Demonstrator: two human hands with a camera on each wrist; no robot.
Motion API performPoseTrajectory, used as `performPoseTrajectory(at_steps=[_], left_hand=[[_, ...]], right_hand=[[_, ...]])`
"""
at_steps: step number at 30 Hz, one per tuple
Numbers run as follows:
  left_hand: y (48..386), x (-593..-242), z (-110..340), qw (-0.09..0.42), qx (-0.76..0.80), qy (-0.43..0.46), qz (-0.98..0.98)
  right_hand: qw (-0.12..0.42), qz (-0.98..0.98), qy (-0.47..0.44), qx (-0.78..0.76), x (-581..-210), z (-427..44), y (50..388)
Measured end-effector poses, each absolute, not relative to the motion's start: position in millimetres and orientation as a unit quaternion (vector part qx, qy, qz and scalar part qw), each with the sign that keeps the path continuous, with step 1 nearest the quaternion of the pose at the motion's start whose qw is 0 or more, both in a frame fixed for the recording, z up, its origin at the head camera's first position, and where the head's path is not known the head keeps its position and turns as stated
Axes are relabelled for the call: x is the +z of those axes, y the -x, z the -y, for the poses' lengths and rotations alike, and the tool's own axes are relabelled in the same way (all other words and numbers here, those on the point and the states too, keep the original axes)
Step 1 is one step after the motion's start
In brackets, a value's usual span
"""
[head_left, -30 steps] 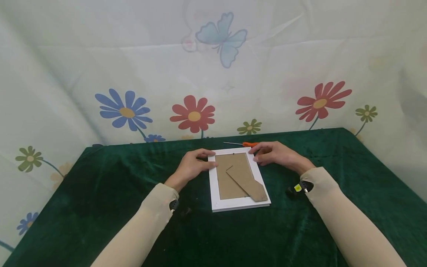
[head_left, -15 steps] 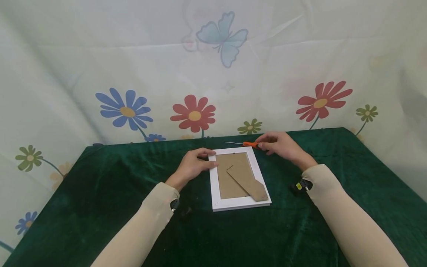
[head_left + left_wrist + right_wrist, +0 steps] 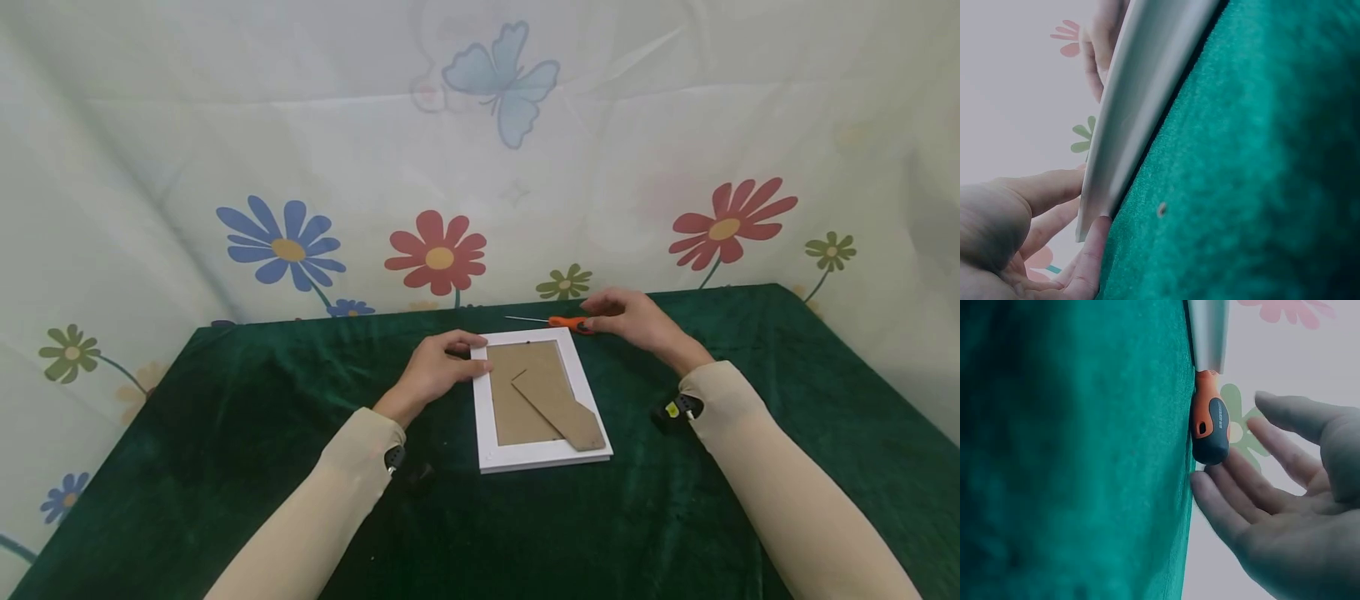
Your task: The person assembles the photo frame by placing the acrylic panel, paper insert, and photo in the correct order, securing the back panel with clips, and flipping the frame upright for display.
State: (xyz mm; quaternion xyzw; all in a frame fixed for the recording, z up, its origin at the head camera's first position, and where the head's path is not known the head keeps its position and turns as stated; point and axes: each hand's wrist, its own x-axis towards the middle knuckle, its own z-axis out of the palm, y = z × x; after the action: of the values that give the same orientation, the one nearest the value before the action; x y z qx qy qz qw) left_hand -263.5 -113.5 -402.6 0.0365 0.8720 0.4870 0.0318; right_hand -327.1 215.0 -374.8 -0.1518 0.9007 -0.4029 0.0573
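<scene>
Steadying, seemingly, white frame [image 3: 573,362] laid backing [image 3: 517,421] upward on green cloth [image 3: 585,533]: left hand [image 3: 433,372] pinching upper-left corner. Right hand [image 3: 637,321] loosely spread, holding nothing (contact unclear), beside orange screwdriver [image 3: 568,323] beyond frame.

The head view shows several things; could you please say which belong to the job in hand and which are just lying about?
Job, seemingly:
white frame, left hand touching it
brown backing
screwdriver, right hand by its handle

Merely around:
green cloth
flowered backdrop

green cloth [image 3: 262,417] bears a frame [image 3: 528,404], screwdriver [image 3: 566,323], speck [image 3: 1162,209], possibly lint.
</scene>
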Motion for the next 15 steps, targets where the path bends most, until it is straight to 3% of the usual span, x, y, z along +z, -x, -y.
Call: performPoseTrajectory(at_steps=[15], left_hand=[[262.2, -401.6, 113.7, 0.031, 0.491, -0.037, -0.870]], right_hand=[[0.068, -0.917, 0.145, -0.365, -381.5, -212.2, 330.2]])
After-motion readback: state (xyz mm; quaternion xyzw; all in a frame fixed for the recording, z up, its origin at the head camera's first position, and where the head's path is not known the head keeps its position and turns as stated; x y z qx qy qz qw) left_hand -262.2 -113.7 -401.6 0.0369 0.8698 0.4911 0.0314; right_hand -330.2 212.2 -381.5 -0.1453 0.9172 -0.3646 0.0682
